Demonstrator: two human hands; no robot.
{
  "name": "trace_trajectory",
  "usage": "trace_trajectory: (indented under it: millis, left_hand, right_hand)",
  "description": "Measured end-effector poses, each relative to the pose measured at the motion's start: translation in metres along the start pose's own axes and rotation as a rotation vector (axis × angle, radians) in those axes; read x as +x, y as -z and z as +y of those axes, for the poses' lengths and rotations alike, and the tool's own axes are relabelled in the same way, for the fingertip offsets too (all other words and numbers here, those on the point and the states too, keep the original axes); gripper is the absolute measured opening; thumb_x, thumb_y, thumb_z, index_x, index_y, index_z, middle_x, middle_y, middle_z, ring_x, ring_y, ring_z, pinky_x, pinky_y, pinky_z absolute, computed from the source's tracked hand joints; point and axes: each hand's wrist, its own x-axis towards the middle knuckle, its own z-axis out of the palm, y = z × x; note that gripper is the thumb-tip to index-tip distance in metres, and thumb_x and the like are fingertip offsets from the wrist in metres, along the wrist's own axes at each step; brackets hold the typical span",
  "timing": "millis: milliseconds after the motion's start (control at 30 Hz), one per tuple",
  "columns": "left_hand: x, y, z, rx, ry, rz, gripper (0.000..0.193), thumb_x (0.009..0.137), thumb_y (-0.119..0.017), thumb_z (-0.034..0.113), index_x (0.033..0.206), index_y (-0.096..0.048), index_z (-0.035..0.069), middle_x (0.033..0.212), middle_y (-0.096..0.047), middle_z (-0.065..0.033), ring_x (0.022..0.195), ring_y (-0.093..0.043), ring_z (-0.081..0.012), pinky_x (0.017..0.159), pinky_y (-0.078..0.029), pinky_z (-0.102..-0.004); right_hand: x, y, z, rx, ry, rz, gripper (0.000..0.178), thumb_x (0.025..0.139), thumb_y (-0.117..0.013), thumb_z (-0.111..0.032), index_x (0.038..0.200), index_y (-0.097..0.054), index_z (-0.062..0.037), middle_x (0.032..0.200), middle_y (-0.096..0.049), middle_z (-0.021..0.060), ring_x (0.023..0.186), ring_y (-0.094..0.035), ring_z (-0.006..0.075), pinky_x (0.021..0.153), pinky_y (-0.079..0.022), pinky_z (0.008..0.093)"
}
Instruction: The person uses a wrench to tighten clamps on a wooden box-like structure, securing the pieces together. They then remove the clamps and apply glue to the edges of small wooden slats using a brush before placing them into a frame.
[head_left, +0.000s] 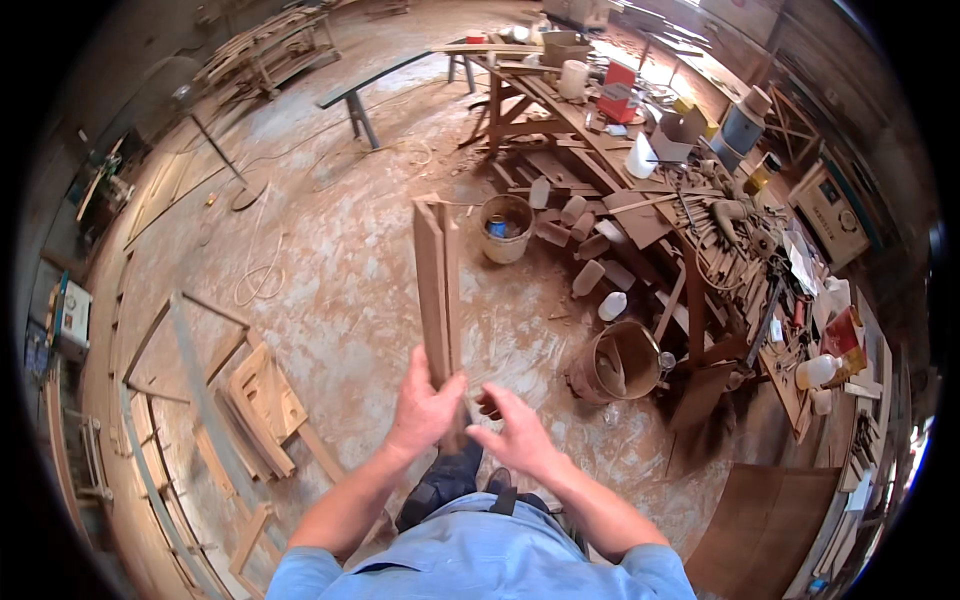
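In front of my body a bundle of narrow brown wooden strips [436, 290], or one grooved piece, stands lengthwise, its far end pointing up the view. My left hand [424, 405] is closed around its lower part, thumb across the near face. Just to the right of the wood is my right hand [518, 432], its thumb and fingers apart and slightly bent, with nothing visible between them. The fingertips come close to the wood; whether they touch it I cannot tell. The lowest end of the wood is blurred near my legs.
On the right a cluttered workbench [600, 150] carries tools, bottles and scraps. Two buckets [505, 246] [580, 375] and several plastic bottles [588, 278] are on the floor beside it. Wooden frames and parts [265, 395] lie at left. A pedestal fan [215, 145] and sawhorse [362, 115] stand farther off.
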Motion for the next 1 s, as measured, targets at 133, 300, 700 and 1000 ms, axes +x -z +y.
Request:
trace_trajectory:
  millis: [133, 300, 700, 1000]
  left_hand:
    - [0.079, 0.002, -0.025, 0.149, -0.042, -0.086, 0.053, 0.081, -0.066, 0.012, 0.13, -0.046, 0.002, 0.1, -0.066, -0.0163, 0.09, -0.065, -0.0214, 0.077, -0.051, -0.0338]
    - [0.17, -0.022, -0.039, 0.293, -0.003, -0.113, 0.047, 0.08, -0.069, 0.015, 0.123, -0.055, 0.002, 0.09, -0.069, -0.0151, 0.081, -0.066, -0.0207, 0.072, -0.052, -0.0339]
    - [0.357, -0.114, -0.004, 0.384, 0.06, -0.288, 0.043, 0.078, -0.07, 0.014, 0.117, -0.058, 0.0, 0.085, -0.068, -0.0124, 0.075, -0.064, -0.0169, 0.069, -0.051, -0.031]
    - [0.477, -0.239, 0.033, 0.601, 0.257, -0.365, 0.042, 0.077, -0.072, 0.017, 0.114, -0.061, 0.001, 0.083, -0.067, -0.0124, 0.074, -0.063, -0.0177, 0.069, -0.051, -0.0316]
  right_hand:
    - [0.069, 0.083, 0.087, 0.089, -0.416, 0.162, 0.041, 0.086, -0.068, -0.018, 0.118, -0.056, 0.0028, 0.083, -0.066, 0.0108, 0.073, -0.064, 0.0177, 0.067, -0.053, 0.0309]
    - [0.151, 0.201, 0.14, 0.413, -0.72, 0.515, 0.027, 0.092, -0.058, -0.019, 0.111, -0.06, -0.0011, 0.075, -0.062, 0.0035, 0.054, -0.054, 0.0077, 0.045, -0.042, 0.0222]
    - [0.337, 0.369, 0.296, 0.676, -0.7, 0.803, 0.036, 0.094, -0.059, -0.028, 0.121, -0.052, -0.0057, 0.075, -0.058, 0.0023, 0.053, -0.051, 0.0101, 0.044, -0.04, 0.0248]
    - [0.446, 0.44, 0.459, 0.911, -0.884, 0.84, 0.043, 0.09, -0.065, -0.034, 0.118, -0.05, -0.0052, 0.077, -0.055, 0.0024, 0.052, -0.05, 0.0097, 0.042, -0.038, 0.0245]
